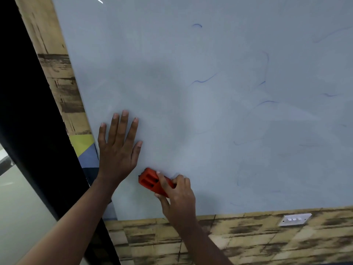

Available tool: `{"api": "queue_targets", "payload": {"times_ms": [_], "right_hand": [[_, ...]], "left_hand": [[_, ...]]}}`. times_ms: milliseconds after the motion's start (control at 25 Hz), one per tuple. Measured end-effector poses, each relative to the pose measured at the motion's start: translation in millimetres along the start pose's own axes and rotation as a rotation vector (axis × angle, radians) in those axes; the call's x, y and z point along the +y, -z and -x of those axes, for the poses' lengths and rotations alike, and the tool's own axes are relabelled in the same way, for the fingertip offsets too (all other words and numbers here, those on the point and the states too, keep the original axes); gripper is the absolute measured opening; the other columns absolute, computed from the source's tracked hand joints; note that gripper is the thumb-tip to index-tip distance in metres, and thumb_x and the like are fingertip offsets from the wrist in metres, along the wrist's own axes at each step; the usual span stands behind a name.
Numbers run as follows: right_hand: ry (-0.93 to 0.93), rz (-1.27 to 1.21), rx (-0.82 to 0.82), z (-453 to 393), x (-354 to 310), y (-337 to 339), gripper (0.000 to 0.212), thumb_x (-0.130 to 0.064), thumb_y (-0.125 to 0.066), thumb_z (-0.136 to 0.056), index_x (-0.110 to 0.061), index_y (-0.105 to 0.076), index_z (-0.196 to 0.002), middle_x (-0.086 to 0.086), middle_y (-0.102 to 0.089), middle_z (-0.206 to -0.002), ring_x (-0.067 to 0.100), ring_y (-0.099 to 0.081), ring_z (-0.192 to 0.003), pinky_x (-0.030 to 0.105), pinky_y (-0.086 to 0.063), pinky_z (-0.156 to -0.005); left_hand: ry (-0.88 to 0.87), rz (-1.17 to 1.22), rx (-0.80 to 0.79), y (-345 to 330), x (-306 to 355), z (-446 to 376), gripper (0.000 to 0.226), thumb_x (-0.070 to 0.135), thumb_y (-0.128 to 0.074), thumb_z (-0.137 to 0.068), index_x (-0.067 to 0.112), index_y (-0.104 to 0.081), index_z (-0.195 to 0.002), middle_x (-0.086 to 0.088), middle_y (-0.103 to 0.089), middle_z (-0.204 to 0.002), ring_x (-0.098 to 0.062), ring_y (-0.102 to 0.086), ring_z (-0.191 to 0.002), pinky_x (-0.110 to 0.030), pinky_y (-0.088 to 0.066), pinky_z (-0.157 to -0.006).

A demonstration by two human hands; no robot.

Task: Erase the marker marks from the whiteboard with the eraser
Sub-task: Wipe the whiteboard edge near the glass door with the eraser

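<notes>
The red eraser [152, 181] is lying flat against the whiteboard [191, 111] near its lower left corner, tilted so one end is pointing up and to the left. The right hand [176, 194] is gripping it, fingers curled over its top edge and thumb tucked under the lower side, covering its right half. The left hand [118, 148] is pressing open-palmed on the board just above and to the left of the eraser, fingers spread and straight, holding nothing.

The patch around the eraser is looking clean already, while thin blue marker marks [205, 79] are showing well apart from it, up and to the right, with fainter traces scattered down the right side. To do this step well, the person is probably needing to keep the felt face flat, bear down evenly, and sweep in overlapping strokes toward those lines, since a tilted eraser would likely only smear them. The bracing hand is likely steadying the body against the board.
</notes>
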State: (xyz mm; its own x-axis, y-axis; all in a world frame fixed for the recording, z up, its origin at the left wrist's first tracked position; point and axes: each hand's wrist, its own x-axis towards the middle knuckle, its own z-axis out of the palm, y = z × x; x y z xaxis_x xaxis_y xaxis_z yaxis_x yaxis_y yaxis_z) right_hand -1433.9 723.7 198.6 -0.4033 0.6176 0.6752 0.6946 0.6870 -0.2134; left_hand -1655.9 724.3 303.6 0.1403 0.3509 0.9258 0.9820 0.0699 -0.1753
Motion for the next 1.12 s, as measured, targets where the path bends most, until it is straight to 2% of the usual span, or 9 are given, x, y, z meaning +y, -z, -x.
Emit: {"api": "queue_targets", "payload": {"times_ms": [160,320,400,560,680,720,840,1000,1120], "right_hand": [[0.045,0.013,0.008,-10,9,15,0.075,-0.056,-0.063,-0.095,-0.039,-0.028,-0.159,0.004,-0.053,-0.105,0.021,-0.051,-0.089,0.039,-0.052,-0.068],[0.023,-0.038,0.152,-48,22,61,0.074,-0.058,-0.067,-0.092,-0.034,-0.040,-0.157,-0.001,-0.050,-0.101,0.018,-0.049,-0.086,0.037,-0.050,-0.066],[-0.084,-0.077,0.250,-62,36,88,0.074,-0.058,-0.068,-0.090,-0.033,-0.043,-0.156,-0.003,-0.048,-0.100,0.017,-0.050,-0.086,0.034,-0.050,-0.065],[-0.438,-0.312,0.505,-78,72,135,0.081,-0.059,-0.072,-0.087,-0.034,-0.041,-0.157,-0.003,-0.043,-0.098,0.006,-0.049,-0.074,0.033,-0.051,-0.063],[-0.555,-0.489,0.585,-88,74,151,0.082,-0.052,-0.075,-0.085,-0.031,-0.042,-0.157,0.005,-0.047,-0.101,-0.008,-0.055,-0.079,0.018,-0.052,-0.063],[-0.555,-0.503,0.584,-91,69,151,0.082,-0.052,-0.074,-0.084,-0.031,-0.043,-0.157,0.005,-0.047,-0.101,-0.007,-0.056,-0.080,0.019,-0.052,-0.063],[-0.395,-0.334,0.480,-94,43,137,0.076,-0.058,-0.073,-0.088,-0.038,-0.043,-0.155,-0.004,-0.041,-0.097,0.012,-0.053,-0.081,0.035,-0.053,-0.067],[-0.046,0.019,0.257,-88,13,100,0.077,-0.052,-0.076,-0.085,-0.034,-0.045,-0.154,-0.001,-0.046,-0.098,0.018,-0.046,-0.086,0.037,-0.049,-0.067],[0.062,0.105,0.236,-88,10,91,0.077,-0.047,-0.079,-0.083,-0.032,-0.046,-0.152,0.002,-0.051,-0.099,0.019,-0.047,-0.086,0.037,-0.045,-0.069]], "left_hand": [[-0.015,-0.030,0.057,-11,-4,1,0.067,0.036,-0.041,-0.112,0.013,-0.016,-0.170,-0.010,-0.002,-0.179,-0.029,-0.005,-0.165,-0.052,-0.003,-0.133],[-0.027,-0.024,0.092,-16,-3,2,0.067,0.035,-0.040,-0.111,0.011,-0.017,-0.170,-0.011,-0.004,-0.179,-0.030,-0.006,-0.165,-0.053,-0.004,-0.133],[-0.033,-0.028,0.095,-16,-5,2,0.067,0.035,-0.041,-0.111,0.011,-0.018,-0.170,-0.011,-0.004,-0.179,-0.031,-0.007,-0.165,-0.054,-0.004,-0.133],[-0.036,-0.033,0.096,-17,-4,3,0.068,0.035,-0.041,-0.111,0.011,-0.017,-0.170,-0.011,-0.004,-0.179,-0.031,-0.006,-0.165,-0.054,-0.004,-0.133],[-0.029,-0.031,0.086,-17,-4,3,0.068,0.035,-0.041,-0.111,0.012,-0.017,-0.170,-0.010,-0.005,-0.179,-0.031,-0.007,-0.165,-0.054,-0.004,-0.132],[-0.027,-0.036,0.084,-16,-4,2,0.068,0.035,-0.042,-0.111,0.012,-0.017,-0.170,-0.010,-0.005,-0.179,-0.030,-0.007,-0.165,-0.054,-0.005,-0.132],[0.000,-0.001,0.080,-7,5,1,0.067,0.031,-0.045,-0.110,0.013,-0.021,-0.169,-0.012,-0.012,-0.178,-0.031,-0.013,-0.164,-0.055,-0.010,-0.132],[0.151,0.060,0.163,13,14,-29,0.055,0.024,-0.053,-0.107,0.009,-0.043,-0.159,-0.017,-0.038,-0.163,-0.034,-0.034,-0.151,-0.054,-0.027,-0.121],[0.180,0.064,0.216,31,0,-88,0.057,0.024,-0.050,-0.109,0.007,-0.039,-0.162,-0.021,-0.033,-0.168,-0.036,-0.025,-0.158,-0.051,-0.016,-0.129]]}}
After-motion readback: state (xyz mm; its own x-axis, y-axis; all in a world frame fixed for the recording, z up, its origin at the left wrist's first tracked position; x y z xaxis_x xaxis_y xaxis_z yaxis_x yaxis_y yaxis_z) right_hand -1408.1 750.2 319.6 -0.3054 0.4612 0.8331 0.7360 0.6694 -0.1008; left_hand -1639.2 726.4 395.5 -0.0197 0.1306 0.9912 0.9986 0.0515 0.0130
